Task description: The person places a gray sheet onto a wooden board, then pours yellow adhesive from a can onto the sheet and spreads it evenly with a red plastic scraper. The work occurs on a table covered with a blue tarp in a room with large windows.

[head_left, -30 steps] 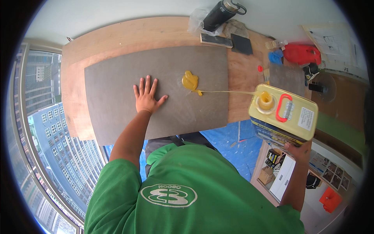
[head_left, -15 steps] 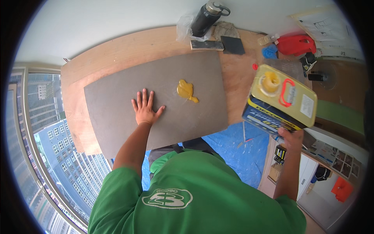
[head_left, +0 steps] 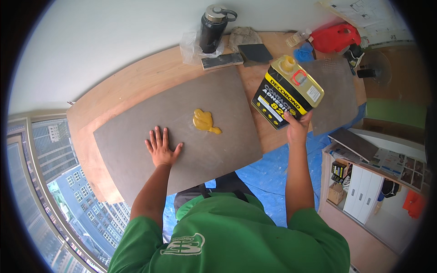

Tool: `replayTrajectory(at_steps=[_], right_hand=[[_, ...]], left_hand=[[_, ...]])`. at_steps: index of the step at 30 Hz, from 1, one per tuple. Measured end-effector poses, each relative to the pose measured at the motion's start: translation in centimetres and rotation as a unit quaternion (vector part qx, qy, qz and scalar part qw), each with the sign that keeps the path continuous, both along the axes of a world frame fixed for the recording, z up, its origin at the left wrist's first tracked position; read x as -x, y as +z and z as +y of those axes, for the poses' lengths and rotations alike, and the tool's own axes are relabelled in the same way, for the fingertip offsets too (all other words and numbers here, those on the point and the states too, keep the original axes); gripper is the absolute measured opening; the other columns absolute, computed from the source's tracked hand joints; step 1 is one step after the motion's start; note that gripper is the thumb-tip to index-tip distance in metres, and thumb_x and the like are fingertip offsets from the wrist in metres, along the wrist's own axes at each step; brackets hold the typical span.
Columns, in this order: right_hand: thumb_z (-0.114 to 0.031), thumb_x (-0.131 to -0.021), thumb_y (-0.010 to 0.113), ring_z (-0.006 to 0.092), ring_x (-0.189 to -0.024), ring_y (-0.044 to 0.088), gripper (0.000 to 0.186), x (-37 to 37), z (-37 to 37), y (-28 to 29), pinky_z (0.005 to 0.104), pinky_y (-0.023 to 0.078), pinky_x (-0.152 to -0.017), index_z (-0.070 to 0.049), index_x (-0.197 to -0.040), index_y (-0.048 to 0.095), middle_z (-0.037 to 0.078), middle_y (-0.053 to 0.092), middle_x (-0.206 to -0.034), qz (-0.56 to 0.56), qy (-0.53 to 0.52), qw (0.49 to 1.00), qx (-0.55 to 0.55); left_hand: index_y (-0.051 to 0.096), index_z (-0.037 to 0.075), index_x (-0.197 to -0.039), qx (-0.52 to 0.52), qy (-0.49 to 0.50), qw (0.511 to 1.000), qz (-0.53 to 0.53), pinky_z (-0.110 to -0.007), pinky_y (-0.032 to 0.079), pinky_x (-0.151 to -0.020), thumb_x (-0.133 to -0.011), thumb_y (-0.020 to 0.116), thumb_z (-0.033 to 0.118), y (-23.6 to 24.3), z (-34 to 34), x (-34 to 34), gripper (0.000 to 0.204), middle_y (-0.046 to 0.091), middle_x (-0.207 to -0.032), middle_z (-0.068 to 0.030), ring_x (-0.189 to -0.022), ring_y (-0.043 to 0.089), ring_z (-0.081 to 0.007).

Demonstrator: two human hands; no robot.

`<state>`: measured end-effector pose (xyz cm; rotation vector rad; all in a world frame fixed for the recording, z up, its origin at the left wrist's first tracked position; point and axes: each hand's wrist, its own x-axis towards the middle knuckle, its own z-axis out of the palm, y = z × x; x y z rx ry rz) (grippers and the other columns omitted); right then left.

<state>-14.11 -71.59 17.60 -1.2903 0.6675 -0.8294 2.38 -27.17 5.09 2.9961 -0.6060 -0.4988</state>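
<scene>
Gripping a yellow-and-black adhesive can (head_left: 287,93) from below, the right hand (head_left: 297,128) holds it tilted above the wooden bench (head_left: 136,86). The left hand (head_left: 161,149) lies open, flat on the grey panel (head_left: 218,95), near a yellow glue puddle (head_left: 204,121).

I held the yellow-and-black adhesive can (head_left: 287,92) tilted in my right hand (head_left: 297,129), above the board's right edge, its cap on top. My left hand (head_left: 161,148) lay flat on the grey board (head_left: 150,125), beside a yellow glue puddle (head_left: 204,121) (glossy, with a small tail).
</scene>
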Motion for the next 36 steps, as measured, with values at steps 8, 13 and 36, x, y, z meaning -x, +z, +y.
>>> replayTrajectory(at_steps=[8, 13, 36], right_hand=[[0.012, -0.074, 0.084, 0.0223, -0.142, 0.042, 0.107, -4.1, -1.0, -5.1, 0.0382, 0.035, -0.12, -0.005, -0.161, 0.024, 0.013, 0.043, -0.155, -0.014, -0.105, 0.992, 0.067], [0.007, -0.077, 0.086, 0.023, -0.143, 0.041, 0.105, -4.3, 0.4, -7.6, 0.0412, 0.04, -0.119, -0.007, -0.159, 0.022, 0.015, 0.046, -0.15, 0.021, -0.128, 0.992, 0.012], [-0.012, -0.079, 0.087, 0.036, -0.149, 0.039, 0.077, 9.8, -17.5, -11.9, 0.0439, 0.038, -0.124, -0.017, -0.149, 0.055, 0.01, 0.047, -0.157, 0.672, 0.198, 0.625, 0.345]], left_hand=[[0.024, 0.022, -0.17, -0.023, -0.023, 0.999, -0.035, -0.057, -0.001, -0.131, -0.091, 0.06, 0.074, -1.5, 0.2, 0.2, 0.101, 0.011, -0.179, -0.0074, -0.165, 0.004, -0.0318], [0.023, 0.022, -0.17, -0.029, -0.033, 0.997, -0.056, -0.055, 0.001, -0.132, -0.092, 0.061, 0.07, -1.7, 0.3, 0.2, 0.099, 0.009, -0.179, -0.0069, -0.165, 0.004, -0.0322], [0.029, 0.02, -0.168, -0.002, -0.039, 0.997, -0.06, -0.058, 0.001, -0.131, -0.089, 0.061, 0.075, -1.7, 1.1, 0.6, 0.102, 0.016, -0.178, -0.0103, -0.164, 0.007, -0.0348]])
